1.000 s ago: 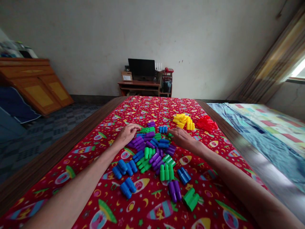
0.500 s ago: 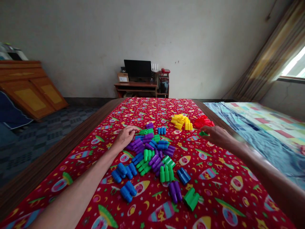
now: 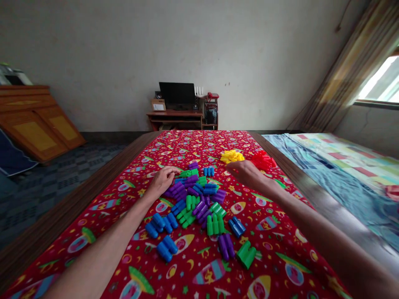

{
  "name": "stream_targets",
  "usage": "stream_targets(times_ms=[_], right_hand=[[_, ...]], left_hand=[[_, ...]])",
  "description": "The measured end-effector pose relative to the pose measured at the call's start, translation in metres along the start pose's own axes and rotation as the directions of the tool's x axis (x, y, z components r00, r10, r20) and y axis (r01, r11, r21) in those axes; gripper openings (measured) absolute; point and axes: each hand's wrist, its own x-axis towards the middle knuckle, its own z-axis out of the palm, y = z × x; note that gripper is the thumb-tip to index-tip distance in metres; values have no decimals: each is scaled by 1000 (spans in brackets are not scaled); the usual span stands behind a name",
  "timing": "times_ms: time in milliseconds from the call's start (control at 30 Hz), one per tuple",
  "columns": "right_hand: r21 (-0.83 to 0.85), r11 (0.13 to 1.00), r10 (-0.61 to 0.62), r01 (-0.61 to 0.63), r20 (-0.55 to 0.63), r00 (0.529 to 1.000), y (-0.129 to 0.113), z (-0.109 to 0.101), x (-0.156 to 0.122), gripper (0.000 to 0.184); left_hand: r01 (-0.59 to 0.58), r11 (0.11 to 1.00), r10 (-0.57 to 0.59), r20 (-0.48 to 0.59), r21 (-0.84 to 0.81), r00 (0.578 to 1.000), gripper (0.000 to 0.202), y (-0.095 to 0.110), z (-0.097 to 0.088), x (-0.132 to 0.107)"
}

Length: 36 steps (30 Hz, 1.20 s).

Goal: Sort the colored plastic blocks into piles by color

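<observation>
A loose pile of green, blue and purple plastic building blocks [image 3: 193, 203], shaped like joined tubes, lies on the red printed cloth. My left hand [image 3: 163, 179] rests at the pile's far left edge with its fingers loosely bent. Its fingertips reach a green block [image 3: 188, 173] there. Over the cloth to the right of the pile is my right hand [image 3: 241, 169], fingers stretched leftward and nothing visible in them. Just beyond it sits a heap of yellow blocks [image 3: 232, 156]. Red blocks [image 3: 263, 160] form another heap to the right.
Several blocks lie apart near me, among them a blue one [image 3: 167, 249], a purple one [image 3: 226, 246] and a green one [image 3: 246, 254]. A green patch [image 3: 280, 183] shows beyond my right forearm; block or print, I cannot tell. A desk with a monitor [image 3: 177, 95] stands beyond.
My right hand has moved left from near the red heap toward the yellow one. The green block that was at its fingers no longer shows there. My left hand has stayed in place.
</observation>
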Motion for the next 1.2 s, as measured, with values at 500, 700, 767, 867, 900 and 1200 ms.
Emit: stream_targets(times_ms=[500,700,767,867,900,1200], right_hand=[[131,982,-159,134,202,966,-54,70,103,29],[221,975,20,-25,26,999,-30,39,62,26],[230,969,98,-87,-37,994,-10,21,39,35],[158,973,182,-169,-73,981,28,-4,-1,36],[121,974,199,-190,-68,978,41,-10,-15,33],[-54,924,379,-379,-13,925,96,-15,-98,24]], left_hand=[[10,1000,-10,23,-4,1000,31,7,-4,-3],[24,1000,-24,12,-3,1000,30,8,-3,-3],[25,1000,-25,15,0,1000,30,8,-3,-3],[33,999,-34,13,13,999,31,7,-3,-2],[32,999,-33,11,17,999,31,7,-3,-2],[10,1000,-11,10,19,1000,30,10,-5,0]])
